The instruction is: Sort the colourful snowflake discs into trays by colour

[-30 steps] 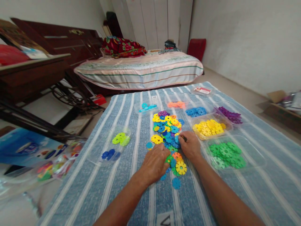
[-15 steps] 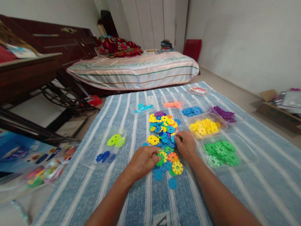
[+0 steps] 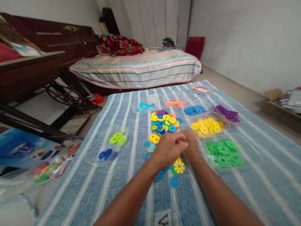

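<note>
My left hand and my right hand meet above a mixed pile of plastic snowflake discs. Fingers of the left are curled against the right hand, and both hands look closed. Whatever they hold is hidden between them. Yellow and blue discs show below the wrists. Just right of my right hand stand a box of yellow discs and a box of green discs. A box to the left holds lime discs and dark blue discs.
Along the far side of the striped cloth are boxes with light blue, orange, blue and purple discs. A lidded clear box sits at the far edge. Beyond is a bed; a cardboard box stands right.
My left hand has moved right and up, from the near part of the pile to my right hand. The green disc in its fingers earlier is now out of sight.
</note>
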Demonstrator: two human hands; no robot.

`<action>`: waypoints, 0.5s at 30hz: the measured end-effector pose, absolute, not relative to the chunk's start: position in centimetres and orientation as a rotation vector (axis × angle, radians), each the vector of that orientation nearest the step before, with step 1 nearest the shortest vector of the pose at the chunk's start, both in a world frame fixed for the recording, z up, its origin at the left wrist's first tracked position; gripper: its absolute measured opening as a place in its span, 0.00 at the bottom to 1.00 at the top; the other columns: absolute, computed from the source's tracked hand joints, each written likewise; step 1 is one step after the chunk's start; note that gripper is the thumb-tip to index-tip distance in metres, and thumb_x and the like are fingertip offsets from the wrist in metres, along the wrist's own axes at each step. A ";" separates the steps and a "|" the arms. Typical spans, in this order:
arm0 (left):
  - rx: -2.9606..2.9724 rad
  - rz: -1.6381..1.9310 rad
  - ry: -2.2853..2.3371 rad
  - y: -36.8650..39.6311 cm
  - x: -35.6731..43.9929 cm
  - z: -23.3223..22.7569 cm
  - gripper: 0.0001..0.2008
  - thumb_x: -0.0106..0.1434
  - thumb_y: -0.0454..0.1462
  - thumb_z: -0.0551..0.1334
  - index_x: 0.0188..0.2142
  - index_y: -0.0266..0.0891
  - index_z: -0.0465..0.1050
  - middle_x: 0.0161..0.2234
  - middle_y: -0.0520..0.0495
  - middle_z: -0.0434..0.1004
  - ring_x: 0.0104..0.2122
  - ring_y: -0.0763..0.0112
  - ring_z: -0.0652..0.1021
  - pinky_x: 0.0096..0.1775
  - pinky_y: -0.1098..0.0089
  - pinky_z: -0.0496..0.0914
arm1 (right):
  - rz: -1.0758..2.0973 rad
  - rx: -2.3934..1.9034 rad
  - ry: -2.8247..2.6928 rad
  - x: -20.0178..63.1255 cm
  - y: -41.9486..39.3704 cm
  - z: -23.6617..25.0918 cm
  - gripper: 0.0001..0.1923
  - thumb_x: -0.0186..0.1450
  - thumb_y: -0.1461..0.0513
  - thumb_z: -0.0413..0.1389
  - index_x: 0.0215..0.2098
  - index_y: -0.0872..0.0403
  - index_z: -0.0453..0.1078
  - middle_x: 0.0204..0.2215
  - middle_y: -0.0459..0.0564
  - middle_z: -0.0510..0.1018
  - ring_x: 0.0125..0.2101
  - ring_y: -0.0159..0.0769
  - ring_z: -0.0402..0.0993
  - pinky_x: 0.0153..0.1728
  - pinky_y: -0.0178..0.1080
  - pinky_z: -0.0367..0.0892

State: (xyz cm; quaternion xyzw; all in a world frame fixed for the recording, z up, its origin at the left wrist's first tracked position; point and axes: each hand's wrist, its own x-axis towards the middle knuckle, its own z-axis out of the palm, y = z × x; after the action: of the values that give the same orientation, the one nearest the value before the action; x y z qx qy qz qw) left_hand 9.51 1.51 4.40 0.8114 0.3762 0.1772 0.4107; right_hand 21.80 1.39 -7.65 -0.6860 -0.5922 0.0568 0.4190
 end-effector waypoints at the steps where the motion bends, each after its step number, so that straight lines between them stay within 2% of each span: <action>1: 2.095 0.389 1.002 1.5 8.7 4.3 0.07 0.56 0.36 0.56 0.28 0.37 0.71 0.21 0.54 0.66 0.25 0.75 0.67 0.28 0.75 0.60 | 0.142 -1.717 -1.482 21.8 1.4 -7.5 0.08 0.57 0.61 0.50 0.26 0.53 0.70 0.26 0.47 0.73 0.31 0.34 0.65 0.34 0.36 0.58; 4: 2.246 0.166 1.102 1.2 6.3 3.8 0.07 0.56 0.35 0.54 0.23 0.37 0.68 0.20 0.54 0.64 0.24 0.75 0.67 0.27 0.74 0.57 | 0.135 -1.704 -1.476 21.9 1.5 -7.4 0.09 0.58 0.61 0.49 0.27 0.53 0.71 0.27 0.48 0.74 0.32 0.35 0.66 0.36 0.37 0.58; 7: 2.372 -0.035 1.116 0.2 5.0 3.0 0.07 0.55 0.33 0.54 0.22 0.38 0.66 0.23 0.52 0.68 0.26 0.73 0.69 0.28 0.73 0.58 | 0.146 -1.695 -1.480 21.9 1.5 -7.4 0.09 0.59 0.61 0.49 0.28 0.52 0.71 0.28 0.48 0.74 0.33 0.36 0.66 0.38 0.38 0.59; 10: 2.480 -0.135 1.125 -0.8 4.6 2.0 0.04 0.55 0.32 0.54 0.28 0.39 0.68 0.29 0.49 0.72 0.32 0.68 0.72 0.32 0.71 0.62 | 0.162 -1.688 -1.487 22.0 1.5 -7.4 0.09 0.59 0.61 0.49 0.28 0.52 0.71 0.29 0.48 0.75 0.34 0.36 0.67 0.39 0.38 0.59; 15: 2.564 -0.234 1.153 -1.5 4.9 1.1 0.09 0.57 0.34 0.53 0.38 0.40 0.68 0.38 0.44 0.73 0.39 0.60 0.74 0.38 0.64 0.67 | 0.163 -1.691 -1.491 22.1 1.4 -7.5 0.09 0.59 0.60 0.49 0.28 0.53 0.71 0.29 0.48 0.74 0.34 0.36 0.67 0.38 0.38 0.59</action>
State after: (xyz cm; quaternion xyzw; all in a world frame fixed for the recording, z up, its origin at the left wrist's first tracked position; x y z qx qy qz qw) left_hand 4.89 -1.53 1.05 0.8972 0.4036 -0.0817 0.1596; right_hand 22.13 1.41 -7.52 -0.6767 -0.5966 0.0651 0.4266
